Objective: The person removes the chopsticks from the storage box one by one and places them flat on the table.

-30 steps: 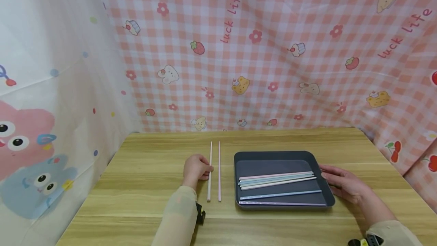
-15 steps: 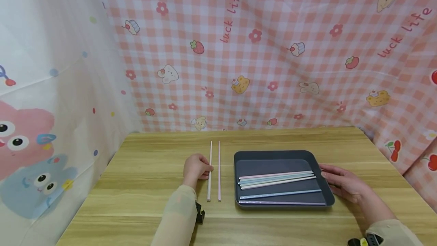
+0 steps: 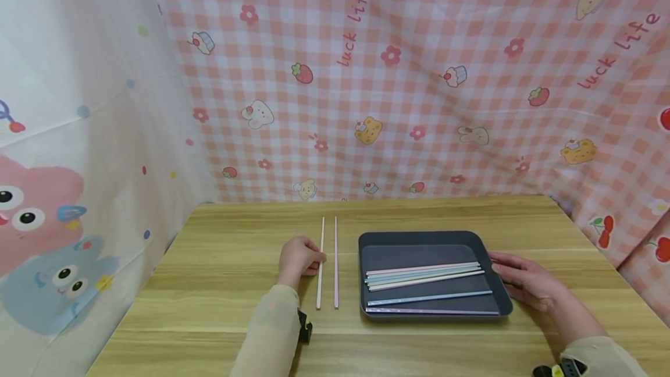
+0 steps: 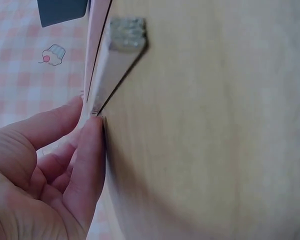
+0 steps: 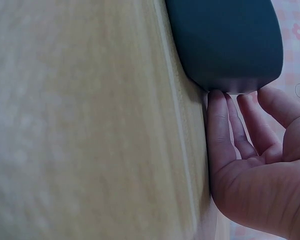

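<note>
My left hand (image 3: pixel 300 260) pinches a pale whitish chopstick (image 3: pixel 320 287) between thumb and fingertips about halfway along it. Low over the wood, it lies nearly parallel to a pink chopstick (image 3: pixel 337 272) just to its right; in the left wrist view its thick square end (image 4: pixel 127 35) points at the camera. On the right stands a dark grey rectangular tray (image 3: pixel 419 239). My right hand (image 3: pixel 526 278) touches the tray's right wall with the fingertips, its fingers mostly straight, as the right wrist view also shows on the tray's outer side (image 5: pixel 230 45).
Inside the tray, several pink, light blue and white chopsticks (image 3: pixel 424 276) lie bunched together. Nearer its front are a blue chopstick (image 3: pixel 429 298) and a purple chopstick (image 3: pixel 431 311). The wooden table (image 3: pixel 220 284) meets a pink checked cloth (image 3: pixel 335 103) behind it.
The near end of the whitish chopstick has shifted slightly left along with my left hand. My right hand and the tray stay in place.
</note>
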`<state>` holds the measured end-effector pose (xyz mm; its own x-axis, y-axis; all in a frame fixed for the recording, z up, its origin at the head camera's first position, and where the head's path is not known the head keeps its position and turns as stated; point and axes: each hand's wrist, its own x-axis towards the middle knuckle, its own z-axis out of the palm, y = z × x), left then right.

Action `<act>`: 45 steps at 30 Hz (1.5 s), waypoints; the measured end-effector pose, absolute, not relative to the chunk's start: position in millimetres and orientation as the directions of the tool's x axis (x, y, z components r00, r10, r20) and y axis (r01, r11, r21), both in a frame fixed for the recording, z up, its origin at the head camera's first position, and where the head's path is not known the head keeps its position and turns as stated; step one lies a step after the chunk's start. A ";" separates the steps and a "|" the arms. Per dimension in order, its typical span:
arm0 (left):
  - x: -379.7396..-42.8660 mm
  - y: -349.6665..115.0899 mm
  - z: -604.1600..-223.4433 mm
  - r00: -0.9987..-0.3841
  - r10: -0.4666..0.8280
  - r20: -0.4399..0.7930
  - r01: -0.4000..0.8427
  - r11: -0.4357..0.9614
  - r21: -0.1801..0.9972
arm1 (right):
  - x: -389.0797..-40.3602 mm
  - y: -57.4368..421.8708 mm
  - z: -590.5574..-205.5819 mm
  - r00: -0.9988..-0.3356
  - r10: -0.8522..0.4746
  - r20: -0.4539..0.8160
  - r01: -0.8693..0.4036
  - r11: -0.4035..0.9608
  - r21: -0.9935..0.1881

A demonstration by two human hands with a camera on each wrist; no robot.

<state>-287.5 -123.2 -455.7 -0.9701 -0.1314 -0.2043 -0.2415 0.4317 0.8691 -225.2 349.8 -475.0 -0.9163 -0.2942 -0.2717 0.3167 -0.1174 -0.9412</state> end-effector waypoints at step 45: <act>-265.5 -69.5 -382.4 -0.966 0.100 0.236 0.255 0.255 0.933 | -223.7 348.3 -472.3 -0.918 -0.279 -0.282 0.322 -0.110 -0.940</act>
<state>-265.5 -69.5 -382.4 -0.9664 0.1004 0.2364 0.2547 0.2550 0.9328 -223.7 348.3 -472.3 -0.9180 -0.2787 -0.2821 0.3225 -0.1105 -0.9401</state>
